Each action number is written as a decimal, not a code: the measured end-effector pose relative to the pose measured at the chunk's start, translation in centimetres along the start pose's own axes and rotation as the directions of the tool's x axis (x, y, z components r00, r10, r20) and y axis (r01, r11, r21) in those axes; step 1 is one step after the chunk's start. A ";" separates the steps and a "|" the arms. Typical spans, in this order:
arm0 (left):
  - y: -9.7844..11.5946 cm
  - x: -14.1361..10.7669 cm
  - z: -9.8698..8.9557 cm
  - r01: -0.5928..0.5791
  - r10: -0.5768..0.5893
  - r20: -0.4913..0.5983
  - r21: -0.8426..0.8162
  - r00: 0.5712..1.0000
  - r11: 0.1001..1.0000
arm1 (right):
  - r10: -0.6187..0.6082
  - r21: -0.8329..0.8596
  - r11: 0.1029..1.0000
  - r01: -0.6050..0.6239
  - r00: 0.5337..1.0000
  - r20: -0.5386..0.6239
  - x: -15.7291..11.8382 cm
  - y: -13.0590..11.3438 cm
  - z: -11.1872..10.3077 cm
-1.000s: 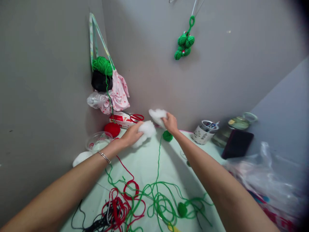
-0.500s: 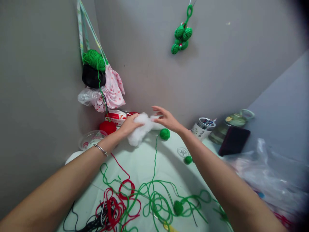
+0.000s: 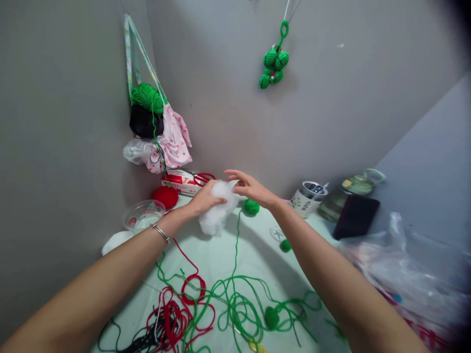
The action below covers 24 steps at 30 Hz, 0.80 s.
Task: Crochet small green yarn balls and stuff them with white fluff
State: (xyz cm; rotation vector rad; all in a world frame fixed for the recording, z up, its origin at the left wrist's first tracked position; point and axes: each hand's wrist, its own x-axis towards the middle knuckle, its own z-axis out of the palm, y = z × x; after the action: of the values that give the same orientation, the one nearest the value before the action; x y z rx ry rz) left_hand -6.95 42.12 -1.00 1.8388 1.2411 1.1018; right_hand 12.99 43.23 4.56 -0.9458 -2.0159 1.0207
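Observation:
My left hand [image 3: 205,197] grips a fluffy wad of white stuffing [image 3: 217,215] above the far part of the pale green table [image 3: 206,255]. At the wad's upper right edge, my right hand [image 3: 246,187] pinches a tuft of the same stuffing between thumb and fingers. Just below that hand a green crocheted ball [image 3: 251,207] rests on the table, with a green strand running from it toward the near side.
Tangled green yarn [image 3: 239,304], red yarn [image 3: 172,314] and black yarn [image 3: 147,338] cover the near table. A plastic tub [image 3: 143,215] stands left; a pen can [image 3: 308,198], phone [image 3: 356,217] and plastic bags [image 3: 408,264] lie right.
The left hand and stuffing have shifted slightly right and down. My right hand has closed on a tuft at the wad's edge. The whole view has tilted a little.

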 end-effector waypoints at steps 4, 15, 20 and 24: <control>-0.3 -0.1 0.2 -0.027 0.027 0.007 0.050 1.000 0.998 | -0.043 -0.114 0.992 0.055 0.993 0.108 -0.2 -0.3 0.9; -0.5 -0.7 -1.0 -0.120 0.076 0.178 0.253 0.981 0.960 | -0.012 -0.043 0.999 0.002 0.973 -0.230 1.2 2.2 0.0; 0.1 -0.5 -1.5 -0.121 0.039 0.244 0.330 0.969 0.936 | 0.024 -0.039 0.999 -0.027 0.996 -0.091 0.1 1.0 0.1; 0.9 -0.6 -1.2 -0.113 -0.015 0.296 0.411 0.955 0.905 | 0.045 -0.100 0.994 -0.054 0.995 -0.088 0.6 1.8 1.2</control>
State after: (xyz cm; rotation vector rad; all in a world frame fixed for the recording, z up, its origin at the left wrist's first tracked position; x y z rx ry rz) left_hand -7.83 41.36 0.10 2.2706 1.3323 0.5738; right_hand 12.25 44.10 2.67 -1.0802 -1.9980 0.8943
